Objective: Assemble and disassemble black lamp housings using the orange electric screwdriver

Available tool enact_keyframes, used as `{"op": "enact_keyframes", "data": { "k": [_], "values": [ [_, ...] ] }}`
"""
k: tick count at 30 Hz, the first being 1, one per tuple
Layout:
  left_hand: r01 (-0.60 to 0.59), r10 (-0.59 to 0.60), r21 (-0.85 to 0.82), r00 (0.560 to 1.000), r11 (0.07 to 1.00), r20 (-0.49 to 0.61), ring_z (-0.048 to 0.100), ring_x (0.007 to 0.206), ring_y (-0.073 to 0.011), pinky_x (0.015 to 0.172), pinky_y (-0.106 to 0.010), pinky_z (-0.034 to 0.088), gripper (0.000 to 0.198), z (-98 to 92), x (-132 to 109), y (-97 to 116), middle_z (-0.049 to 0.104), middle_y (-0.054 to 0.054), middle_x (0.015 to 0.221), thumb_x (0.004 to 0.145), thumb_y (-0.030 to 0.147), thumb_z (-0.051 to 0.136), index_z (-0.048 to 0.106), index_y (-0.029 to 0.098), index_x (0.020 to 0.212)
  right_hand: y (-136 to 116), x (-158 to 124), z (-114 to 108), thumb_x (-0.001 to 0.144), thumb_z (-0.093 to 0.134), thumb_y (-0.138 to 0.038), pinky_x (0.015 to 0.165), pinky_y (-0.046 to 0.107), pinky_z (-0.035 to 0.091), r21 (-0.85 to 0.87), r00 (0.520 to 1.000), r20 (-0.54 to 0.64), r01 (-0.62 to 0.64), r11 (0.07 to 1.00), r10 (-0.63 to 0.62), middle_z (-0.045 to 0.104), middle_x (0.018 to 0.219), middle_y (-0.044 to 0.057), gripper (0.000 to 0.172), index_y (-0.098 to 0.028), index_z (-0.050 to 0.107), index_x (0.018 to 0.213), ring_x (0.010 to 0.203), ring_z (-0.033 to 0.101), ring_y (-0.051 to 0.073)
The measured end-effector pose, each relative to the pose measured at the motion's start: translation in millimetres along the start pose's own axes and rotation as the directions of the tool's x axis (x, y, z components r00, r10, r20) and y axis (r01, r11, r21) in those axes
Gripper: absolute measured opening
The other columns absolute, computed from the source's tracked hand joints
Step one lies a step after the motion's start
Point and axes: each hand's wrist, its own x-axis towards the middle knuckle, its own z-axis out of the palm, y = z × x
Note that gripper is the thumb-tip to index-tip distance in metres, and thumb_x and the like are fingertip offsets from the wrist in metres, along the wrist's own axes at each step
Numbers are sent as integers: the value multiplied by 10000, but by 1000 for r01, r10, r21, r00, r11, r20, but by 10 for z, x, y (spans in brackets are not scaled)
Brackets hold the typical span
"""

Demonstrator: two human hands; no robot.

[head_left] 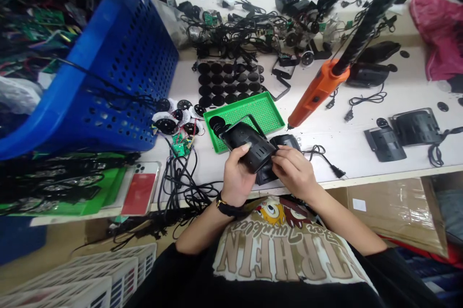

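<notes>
My left hand (237,175) is wrapped round a black plastic housing (249,143) with vent slots and a bracket, its thumb on top. At the housing's right end, the bent fingers of my right hand (293,169) are pressed together; whether they pinch a small part there is hidden. Behind and below lie more black housing pieces (285,141) on the bench. The held housing overlaps a shallow green tray (267,105), in which a stack of black discs (217,125) shows at the left. An orange electric screwdriver (314,95) hangs, tip down, just beyond my right hand.
A big blue basket (119,52) full of parts stands at left. Green circuit boards (181,146) with wires and a phone (139,187) lie near it. Rows of black discs (229,83) and tangled cables (238,33) are behind. Housings (415,127) sit at right.
</notes>
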Motion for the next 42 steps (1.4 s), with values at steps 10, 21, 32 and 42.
{"op": "enact_keyframes", "data": {
  "k": [10, 21, 32, 42],
  "values": [
    [-47, 29, 134, 990, 990, 140, 777, 921, -264, 953, -411, 612, 507, -81, -123, -22, 823, -14, 913, 557, 242, 856, 765, 232, 1055, -113, 181, -282, 917, 702, -505, 991, 465, 607, 373, 758, 280, -651, 661, 589, 666, 1264, 115, 491, -240, 536, 1295, 1088, 706, 240],
    [-7, -55, 224, 962, 975, 268, 583, 1414, -375, 1142, -523, 526, 739, -277, -205, -158, 760, -50, 1315, 558, 411, 942, 726, 336, 1261, 4, 282, -317, 934, 676, -233, 1056, 442, 617, 553, 706, 617, -704, 446, 348, 672, 1462, 79, 699, -292, 426, 1585, 1321, 673, 240],
    [-18, -42, 317, 983, 948, 181, 749, 1148, -338, 1044, -484, 604, 747, -377, -271, -235, 823, -37, 1115, 507, 458, 996, 763, 338, 1207, -120, 218, -255, 805, 842, -535, 1223, 560, 450, 669, 650, 619, -730, 138, 440, 635, 1483, 103, 812, -304, 510, 1509, 1362, 627, 284],
    [-130, 65, 322, 977, 938, 205, 673, 1296, -318, 1148, -460, 521, 596, -284, -314, -214, 792, -25, 1201, 584, 389, 993, 766, 326, 1131, -35, 198, -237, 766, 861, -573, 1227, 542, 455, 708, 691, 602, -694, 131, 402, 598, 1538, 119, 865, -302, 518, 1512, 1424, 594, 295]
  ]
}}
